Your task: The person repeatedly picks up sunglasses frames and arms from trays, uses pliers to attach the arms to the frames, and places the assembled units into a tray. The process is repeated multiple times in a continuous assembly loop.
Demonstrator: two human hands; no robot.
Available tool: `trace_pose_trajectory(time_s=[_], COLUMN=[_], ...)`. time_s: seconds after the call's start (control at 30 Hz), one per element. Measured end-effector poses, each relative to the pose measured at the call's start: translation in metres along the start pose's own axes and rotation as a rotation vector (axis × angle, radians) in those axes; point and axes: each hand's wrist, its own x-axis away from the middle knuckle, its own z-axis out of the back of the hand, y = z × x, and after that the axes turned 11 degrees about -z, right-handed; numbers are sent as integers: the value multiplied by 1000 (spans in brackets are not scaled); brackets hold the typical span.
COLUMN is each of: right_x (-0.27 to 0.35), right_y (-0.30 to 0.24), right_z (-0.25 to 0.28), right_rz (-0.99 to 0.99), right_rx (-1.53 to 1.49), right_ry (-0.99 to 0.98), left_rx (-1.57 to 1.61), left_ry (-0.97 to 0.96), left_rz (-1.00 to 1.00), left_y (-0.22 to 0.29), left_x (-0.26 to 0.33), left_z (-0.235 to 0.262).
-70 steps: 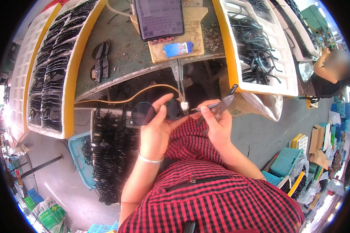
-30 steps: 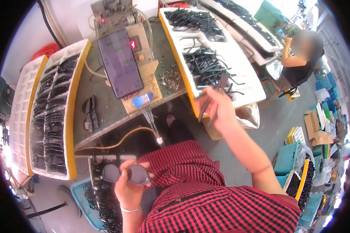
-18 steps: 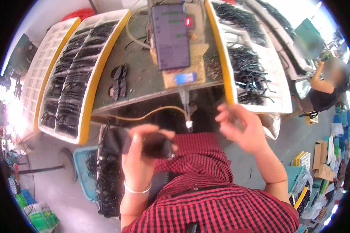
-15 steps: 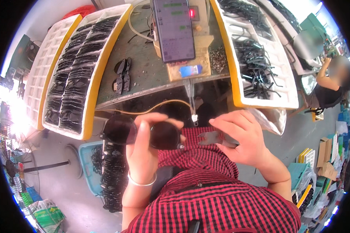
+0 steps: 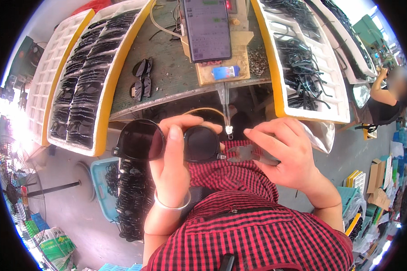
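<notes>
One tabletop (image 5: 178, 79) spans the far side, green and worn. At the far right is a person (image 5: 384, 101) in dark clothes, an arm raised. Checked red-and-black clothing (image 5: 239, 230) fills the near middle. On the left, beside an outer tray (image 5: 47, 86), the left tray (image 5: 115, 77) carries rows of dark glasses; the right tray (image 5: 334, 90) holds tangled black frames. Low on the left is a blue basket (image 5: 95, 180), next to a black heap (image 5: 133, 203). In the far middle, a pale board (image 5: 244, 63) shows below a phone (image 5: 206, 29).

The left hand (image 5: 172, 167) is narrowed on the sunglasses (image 5: 202, 144), its thumb across the front between the lenses and its fingers behind. The right hand (image 5: 289, 156) curls round the pliers (image 5: 246, 153), index finger reaching forward. The sunglasses are held up on the near side of the tabletop's edge. The pliers point left, tips right by the right end of the sunglasses; I cannot tell whether they touch. A blue-and-white packet (image 5: 225, 72) lies on the board, and a thin bracelet (image 5: 169, 208) circles the left wrist.
</notes>
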Motion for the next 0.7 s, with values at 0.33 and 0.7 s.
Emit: trace_pose_trajectory(time_s=[0.33, 0.7], right_x=[-1, 1], right_y=[-3, -2], right_z=[-4, 3], right_rz=[9, 59], right_rx=[55, 211], right_ry=[18, -10], left_rx=[-2, -54], left_ry=[29, 30], left_rz=[-34, -36], left_y=[0, -4], left_x=[1, 4], left_z=[-1, -4])
